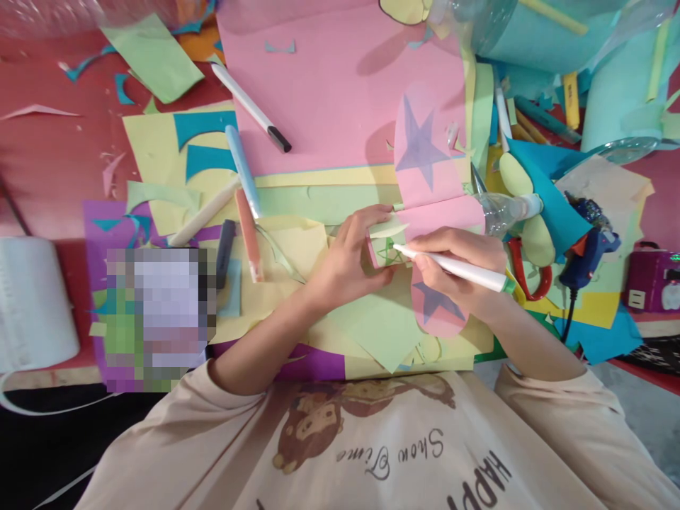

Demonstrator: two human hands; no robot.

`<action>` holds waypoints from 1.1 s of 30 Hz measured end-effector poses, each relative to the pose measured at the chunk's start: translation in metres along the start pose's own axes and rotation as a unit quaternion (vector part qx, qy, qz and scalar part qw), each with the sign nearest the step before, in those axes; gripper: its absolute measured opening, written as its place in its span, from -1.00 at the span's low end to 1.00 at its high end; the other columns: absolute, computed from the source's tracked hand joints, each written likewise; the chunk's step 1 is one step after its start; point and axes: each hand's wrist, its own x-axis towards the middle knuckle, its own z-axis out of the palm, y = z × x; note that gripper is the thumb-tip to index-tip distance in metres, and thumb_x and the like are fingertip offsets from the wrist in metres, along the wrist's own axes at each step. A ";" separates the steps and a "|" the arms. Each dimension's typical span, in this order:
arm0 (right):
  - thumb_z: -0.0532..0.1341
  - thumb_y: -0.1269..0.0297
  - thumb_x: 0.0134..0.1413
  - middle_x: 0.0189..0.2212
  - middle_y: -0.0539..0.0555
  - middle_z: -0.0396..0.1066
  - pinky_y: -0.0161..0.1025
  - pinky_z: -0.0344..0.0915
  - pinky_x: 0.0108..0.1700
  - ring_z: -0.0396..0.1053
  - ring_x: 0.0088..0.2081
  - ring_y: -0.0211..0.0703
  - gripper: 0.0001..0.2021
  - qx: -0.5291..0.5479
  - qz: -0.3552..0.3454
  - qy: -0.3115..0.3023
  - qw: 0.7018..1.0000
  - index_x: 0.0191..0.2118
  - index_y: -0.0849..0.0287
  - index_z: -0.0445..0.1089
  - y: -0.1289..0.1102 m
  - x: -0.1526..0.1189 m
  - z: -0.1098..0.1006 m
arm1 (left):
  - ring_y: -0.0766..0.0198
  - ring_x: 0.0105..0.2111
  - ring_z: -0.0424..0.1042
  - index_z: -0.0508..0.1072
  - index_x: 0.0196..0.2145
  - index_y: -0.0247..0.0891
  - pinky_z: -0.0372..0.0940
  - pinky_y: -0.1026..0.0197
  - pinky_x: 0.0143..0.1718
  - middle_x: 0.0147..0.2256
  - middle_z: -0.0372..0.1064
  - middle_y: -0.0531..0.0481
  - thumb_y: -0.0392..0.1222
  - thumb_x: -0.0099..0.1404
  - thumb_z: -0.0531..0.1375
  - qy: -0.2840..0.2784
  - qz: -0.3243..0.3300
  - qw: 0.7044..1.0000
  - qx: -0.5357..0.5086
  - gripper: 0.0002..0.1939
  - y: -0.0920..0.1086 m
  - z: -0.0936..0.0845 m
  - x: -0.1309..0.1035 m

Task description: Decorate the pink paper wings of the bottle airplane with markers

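My left hand (353, 258) grips the near end of a pink paper plane model (430, 212) whose wings bear purple stars. My right hand (457, 265) holds a white marker (457, 269) with a green end, its tip touching a pale green paper patch (387, 249) on the model's end, where a green line drawing shows. The model lies over layered yellow and green paper sheets (372, 326).
A large pink sheet (329, 85) lies beyond the hands with a black-tipped white marker (249, 106) on it. Several pens (241, 170) rest at left. A blue glue gun (587, 251), red-handled scissors (523, 273) and a clear plastic bottle (504, 209) sit at right. Paper scraps lie everywhere.
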 end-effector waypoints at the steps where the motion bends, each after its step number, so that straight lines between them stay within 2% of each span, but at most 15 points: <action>1: 0.22 0.38 0.14 -0.43 -0.04 0.53 -0.33 0.42 -0.44 0.49 -0.42 -0.28 -0.94 0.003 -0.002 -0.001 1.000 -0.27 0.11 0.43 0.000 0.000 0.000 | 0.00 0.16 0.25 0.09 0.12 -0.13 0.27 -0.09 0.13 0.12 0.22 -0.19 -0.30 0.09 0.24 -0.002 -0.001 1.000 0.001 -0.34 0.000 0.000 0.000; 13: 0.23 0.44 0.11 -0.45 -0.03 0.52 -0.33 0.41 -0.45 0.47 -0.43 -0.30 -0.92 0.008 0.000 -0.002 1.000 -0.28 0.12 0.42 -0.002 0.003 -0.001 | 0.01 0.16 0.26 0.12 0.11 -0.14 0.27 -0.11 0.13 0.11 0.23 -0.19 -0.31 0.11 0.22 0.004 -0.001 1.000 -0.009 -0.38 0.001 0.000 0.000; 22: 0.22 0.43 0.13 -0.44 -0.05 0.53 -0.26 0.44 -0.44 0.50 -0.41 -0.23 -0.87 0.002 -0.004 -0.009 1.000 -0.25 0.03 0.41 -0.001 0.001 0.000 | 0.00 0.17 0.24 0.10 0.11 -0.13 0.27 -0.11 0.14 0.13 0.21 -0.19 -0.30 0.10 0.23 -0.002 -0.007 1.000 -0.006 -0.36 0.000 0.000 -0.001; 29: 0.22 0.40 0.13 -0.43 -0.05 0.53 -0.32 0.42 -0.42 0.49 -0.42 -0.28 -0.93 -0.005 0.000 0.001 1.000 -0.27 0.10 0.42 -0.001 0.000 0.001 | 0.03 0.15 0.26 0.11 0.11 -0.11 0.27 -0.08 0.13 0.12 0.23 -0.17 -0.32 0.10 0.23 0.000 -0.011 1.000 -0.003 -0.36 0.002 0.000 0.001; 33: 0.24 0.40 0.11 -0.40 -0.04 0.54 -0.34 0.42 -0.42 0.48 -0.41 -0.30 -0.91 -0.003 0.001 0.015 1.000 -0.23 0.13 0.44 0.000 -0.001 0.000 | 0.04 0.15 0.27 0.12 0.11 -0.14 0.27 -0.05 0.13 0.12 0.23 -0.17 -0.31 0.10 0.23 -0.003 -0.014 1.000 0.001 -0.37 0.002 0.000 0.001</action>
